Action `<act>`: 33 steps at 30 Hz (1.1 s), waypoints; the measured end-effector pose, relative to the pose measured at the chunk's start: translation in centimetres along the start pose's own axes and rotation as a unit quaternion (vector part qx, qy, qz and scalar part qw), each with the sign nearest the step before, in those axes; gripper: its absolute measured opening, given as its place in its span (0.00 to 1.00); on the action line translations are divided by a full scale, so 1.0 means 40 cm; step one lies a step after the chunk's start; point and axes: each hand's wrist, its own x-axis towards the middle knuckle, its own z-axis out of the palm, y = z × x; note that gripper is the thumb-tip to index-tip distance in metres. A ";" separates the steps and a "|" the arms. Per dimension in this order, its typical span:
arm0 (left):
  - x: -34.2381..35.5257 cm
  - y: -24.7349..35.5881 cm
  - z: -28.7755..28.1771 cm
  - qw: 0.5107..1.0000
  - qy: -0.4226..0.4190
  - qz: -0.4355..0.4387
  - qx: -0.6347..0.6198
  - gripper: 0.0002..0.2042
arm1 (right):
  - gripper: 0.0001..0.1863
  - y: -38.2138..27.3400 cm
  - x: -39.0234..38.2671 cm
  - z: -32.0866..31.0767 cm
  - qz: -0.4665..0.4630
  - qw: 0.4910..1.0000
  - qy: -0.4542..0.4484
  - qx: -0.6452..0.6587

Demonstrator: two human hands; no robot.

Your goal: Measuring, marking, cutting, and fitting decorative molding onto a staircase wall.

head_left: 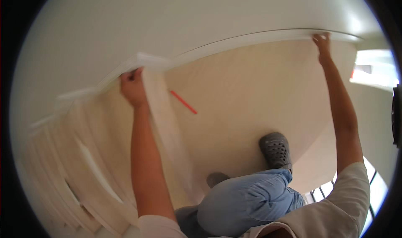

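Observation:
A long white skirting board (251,39) runs along the foot of the pale wall, with a dark line along its top edge. My right hand (322,41) reaches to its far right end, fingers stretched out and touching the board. At the stair corner, where the white trim (146,61) steps down, is my left hand (133,87). Its fingers are curled closed beside the trim; a dark spot shows between them, and blur hides what they hold, if anything. Between my arms, a thin red stick (183,102) lies on the light wood-coloured floor (243,87).
Stairs (79,154) with light treads drop away on the left, beyond the pale landing edge (161,108). My knee in blue jeans (234,200) and a dark grey clog (276,149) are on the landing. A bright opening (374,68) is at the right.

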 end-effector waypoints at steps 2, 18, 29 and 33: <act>0.012 -0.002 -0.029 0.999 0.005 -0.020 0.049 0.18 | 0.48 -0.066 -0.036 0.129 0.037 0.997 0.060 -0.034; 0.007 0.025 -0.058 0.999 -0.005 -0.046 -0.016 0.19 | 0.48 -0.024 -0.154 0.329 -0.050 0.961 0.093 -0.255; 0.010 0.017 -0.073 0.989 -0.010 -0.104 -0.100 0.16 | 0.31 -0.005 -0.275 0.488 -0.003 0.986 0.067 -0.152; 0.014 0.033 -0.088 0.987 -0.027 -0.115 -0.112 0.15 | 0.37 0.064 -0.373 0.569 -0.110 0.952 0.040 -0.282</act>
